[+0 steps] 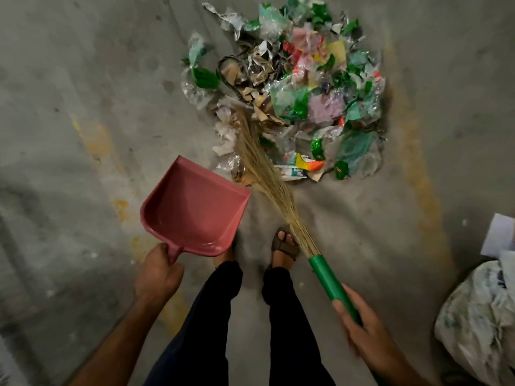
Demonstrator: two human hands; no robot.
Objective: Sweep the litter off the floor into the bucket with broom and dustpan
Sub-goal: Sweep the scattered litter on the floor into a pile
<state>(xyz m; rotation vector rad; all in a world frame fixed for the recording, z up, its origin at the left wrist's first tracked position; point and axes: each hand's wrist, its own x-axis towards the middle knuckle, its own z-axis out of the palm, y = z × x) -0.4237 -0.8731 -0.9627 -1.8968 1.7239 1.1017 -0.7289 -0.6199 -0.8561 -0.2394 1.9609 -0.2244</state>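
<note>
A heap of litter (303, 87), mostly green and clear plastic wrappers, torn paper and cardboard scraps, lies on the grey concrete floor ahead of me. My left hand (157, 271) grips the short handle of a pink dustpan (192, 210), which hangs empty above the floor to the left of the heap, mouth pointing up-right. My right hand (356, 321) holds the green handle of a grass broom (331, 285). Its straw bristles (256, 154) reach forward into the near left edge of the heap. No bucket shows in this view.
My two feet in sandals (284, 246) and dark trouser legs stand just behind the dustpan and broom. A crumpled white plastic bag (479, 321) and a white paper sheet (498, 235) lie at the right edge. Yellow paint marks streak the floor.
</note>
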